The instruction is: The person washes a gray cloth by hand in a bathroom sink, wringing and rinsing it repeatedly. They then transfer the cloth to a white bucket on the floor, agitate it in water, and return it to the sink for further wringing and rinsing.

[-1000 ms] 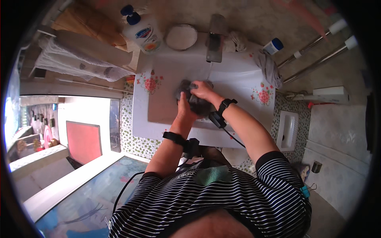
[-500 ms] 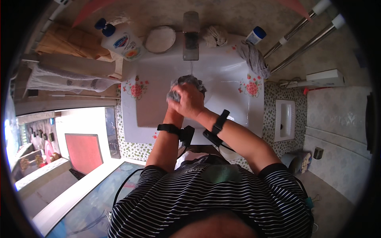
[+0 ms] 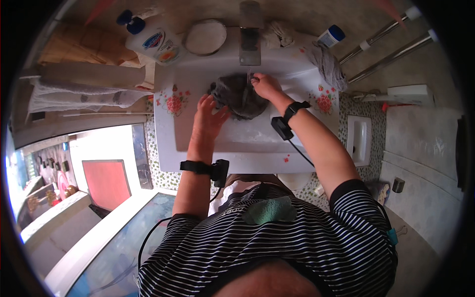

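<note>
Unbunched since half a second ago, the dark grey cloth (image 3: pixel 240 99) now spreads within the white basin (image 3: pixel 247 137), below the tap (image 3: pixel 250 44). The right hand (image 3: pixel 267 87) has its grip clamped on the upper right edge; the left hand (image 3: pixel 208 122), fingers apart, is at the lower left. Behind are a pump bottle (image 3: pixel 157 45) and round dish (image 3: pixel 206 38).

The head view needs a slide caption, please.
Right hand gripping a dark grey cloth, left hand spread at its edge, in a white floral rectangular sink beneath a boxy metallic faucet.
</note>
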Action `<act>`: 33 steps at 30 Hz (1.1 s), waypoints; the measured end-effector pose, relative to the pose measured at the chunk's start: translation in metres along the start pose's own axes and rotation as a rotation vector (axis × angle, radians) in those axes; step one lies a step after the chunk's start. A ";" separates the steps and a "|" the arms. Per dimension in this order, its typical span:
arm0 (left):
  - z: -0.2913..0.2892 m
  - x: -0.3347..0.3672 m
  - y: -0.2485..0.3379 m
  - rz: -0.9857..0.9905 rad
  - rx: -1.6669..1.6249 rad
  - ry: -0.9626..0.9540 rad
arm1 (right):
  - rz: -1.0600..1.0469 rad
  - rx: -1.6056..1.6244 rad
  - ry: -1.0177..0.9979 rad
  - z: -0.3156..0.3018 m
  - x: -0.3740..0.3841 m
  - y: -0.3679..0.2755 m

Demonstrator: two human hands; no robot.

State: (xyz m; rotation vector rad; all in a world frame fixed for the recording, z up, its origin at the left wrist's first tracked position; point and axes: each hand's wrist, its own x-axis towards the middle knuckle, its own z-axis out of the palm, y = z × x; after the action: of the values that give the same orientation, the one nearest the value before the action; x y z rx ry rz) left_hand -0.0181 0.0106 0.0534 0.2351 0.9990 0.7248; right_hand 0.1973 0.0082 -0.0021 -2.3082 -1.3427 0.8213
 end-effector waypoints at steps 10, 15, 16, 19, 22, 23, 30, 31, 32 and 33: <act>0.024 0.010 -0.030 0.569 1.873 -0.046 | -0.251 0.281 0.518 -0.124 -0.120 0.034; 0.032 0.042 -0.058 0.370 2.050 -0.293 | 0.043 0.229 0.823 -0.156 -0.213 0.130; 0.023 0.056 -0.057 0.287 2.128 -0.342 | 0.111 0.173 0.839 -0.156 -0.233 0.156; 0.022 0.058 -0.054 0.191 2.237 -0.409 | 0.328 0.002 0.853 -0.139 -0.303 0.229; 0.061 0.000 -0.055 0.295 2.341 -0.346 | 0.620 -0.076 0.741 -0.104 -0.370 0.287; 0.077 -0.022 -0.060 0.402 2.415 -0.311 | 0.676 -0.054 0.729 -0.089 -0.393 0.302; 0.132 -0.152 -0.161 0.945 2.059 -0.478 | 0.889 0.067 0.575 0.036 -0.465 0.411; 0.129 -0.163 -0.190 1.065 2.017 -0.495 | 0.895 0.109 0.544 0.055 -0.472 0.425; 0.125 -0.171 -0.218 1.175 1.913 -0.647 | 0.903 0.120 0.487 0.073 -0.476 0.435; 0.116 -0.175 -0.247 1.043 1.823 -0.719 | 0.907 0.127 0.433 0.089 -0.479 0.445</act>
State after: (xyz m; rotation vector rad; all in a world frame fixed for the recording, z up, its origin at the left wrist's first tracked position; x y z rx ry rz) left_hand 0.1303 -0.2718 0.1131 2.5278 0.4741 0.3111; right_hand 0.2549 -0.6267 -0.1705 -2.7413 -0.0201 0.5346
